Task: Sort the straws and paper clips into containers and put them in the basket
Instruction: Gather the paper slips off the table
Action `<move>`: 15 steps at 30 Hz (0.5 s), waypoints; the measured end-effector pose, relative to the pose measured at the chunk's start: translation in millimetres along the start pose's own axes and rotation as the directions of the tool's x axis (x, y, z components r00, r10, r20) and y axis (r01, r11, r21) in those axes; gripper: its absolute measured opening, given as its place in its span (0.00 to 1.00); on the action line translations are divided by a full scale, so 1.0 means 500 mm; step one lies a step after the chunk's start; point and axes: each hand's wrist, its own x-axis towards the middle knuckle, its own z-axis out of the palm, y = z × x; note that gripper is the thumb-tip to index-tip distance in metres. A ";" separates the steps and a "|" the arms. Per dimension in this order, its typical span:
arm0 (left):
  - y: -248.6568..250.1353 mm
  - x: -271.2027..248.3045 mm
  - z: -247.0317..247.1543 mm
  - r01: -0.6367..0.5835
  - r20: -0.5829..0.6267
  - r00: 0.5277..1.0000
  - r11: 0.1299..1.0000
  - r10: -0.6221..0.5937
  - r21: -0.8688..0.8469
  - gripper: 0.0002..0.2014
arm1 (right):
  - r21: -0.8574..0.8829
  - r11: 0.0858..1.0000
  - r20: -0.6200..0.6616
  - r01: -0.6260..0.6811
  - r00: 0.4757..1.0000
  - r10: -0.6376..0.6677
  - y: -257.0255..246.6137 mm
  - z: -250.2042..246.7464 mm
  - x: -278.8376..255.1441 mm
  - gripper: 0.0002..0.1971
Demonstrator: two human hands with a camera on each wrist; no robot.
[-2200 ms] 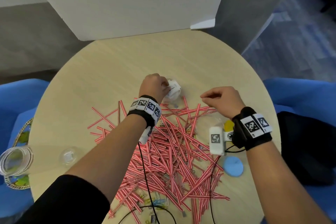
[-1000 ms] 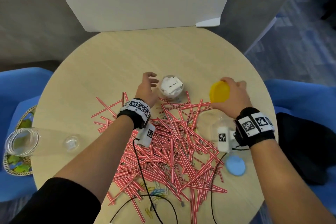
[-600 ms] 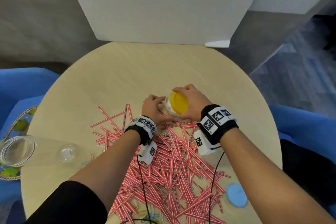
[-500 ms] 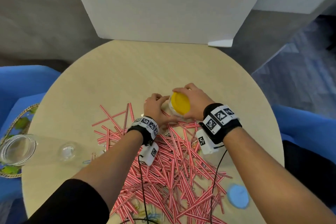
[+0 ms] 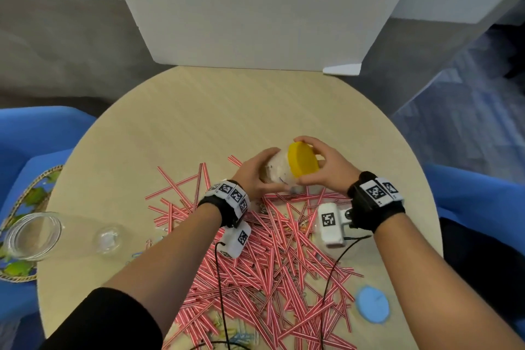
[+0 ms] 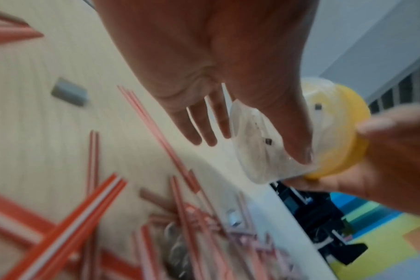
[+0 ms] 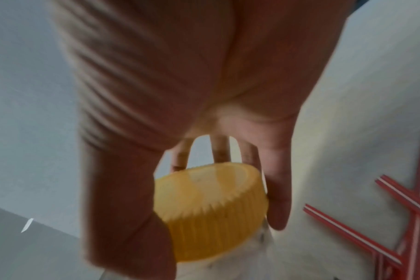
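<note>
Both hands engaged: left hand [image 5: 253, 176] wrapped round small jar [image 5: 277, 172], right hand [image 5: 326, 167] gripping yellow lid [image 5: 302, 162], held tilted above bench [image 5: 227, 111] at 12 o'clock of straws [image 5: 264, 258]. Risk: cross-threading through tilt, spilling contents. Lid ribbing visible only from right wrist; open jar [image 5: 42, 231] at 9 o'clock only from head.

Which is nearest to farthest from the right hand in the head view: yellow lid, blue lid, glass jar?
1. Yellow lid: in the right hand's grip, on the small container.
2. Blue lid: flat on the table near its right edge, close to the person.
3. Glass jar: lying at the far left edge.
</note>
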 end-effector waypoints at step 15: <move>0.124 -0.101 -0.101 -0.008 -0.046 0.999 0.974 -0.003 -0.227 0.39 | -0.099 0.995 -0.031 0.021 0.999 -0.024 -0.141 -0.006 -0.080 0.35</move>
